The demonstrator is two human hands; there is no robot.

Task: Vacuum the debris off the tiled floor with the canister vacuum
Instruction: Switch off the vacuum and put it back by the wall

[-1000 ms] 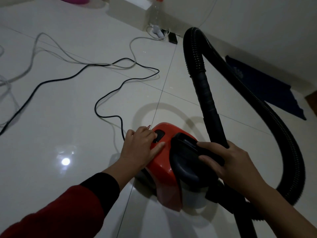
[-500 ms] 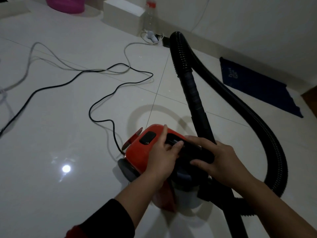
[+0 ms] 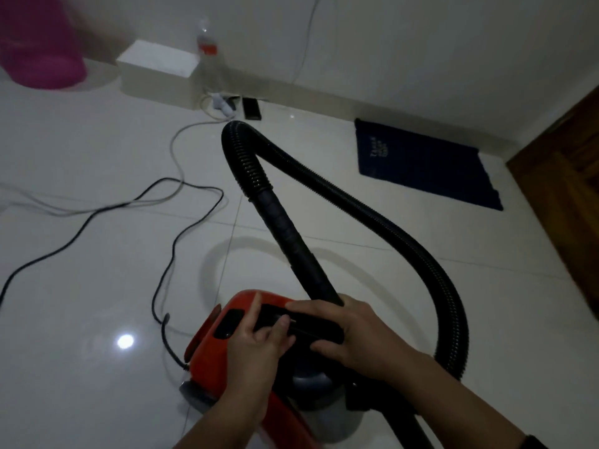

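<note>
Item: red vacuum [image 3: 210, 354], standing on the white tiled floor [image 3: 81, 319] at the near centre, both hands on top of it.
Open room: bare glossy tile to the left and ahead; a wooden door [image 3: 570, 202] edges the right side, the wall closes the far side.
Left hand [image 3: 256, 348]: laid over the red top, index finger straight, thumb touching the black handle [image 3: 311, 322]; fingers relaxed, gripping nothing.
Right hand [image 3: 353, 335]: curled round the handle's right end, holding it.
Hose [image 3: 405, 241]: black, ribbed, arching up and looping round to the right.
Black cord [image 3: 171, 251]: leaves the vacuum's left end, snaking across the tile.
Farther: blue mat [image 3: 428, 163], white box [image 3: 158, 72], bottle [image 3: 207, 43], pink bin [image 3: 35, 43] by the wall.
</note>
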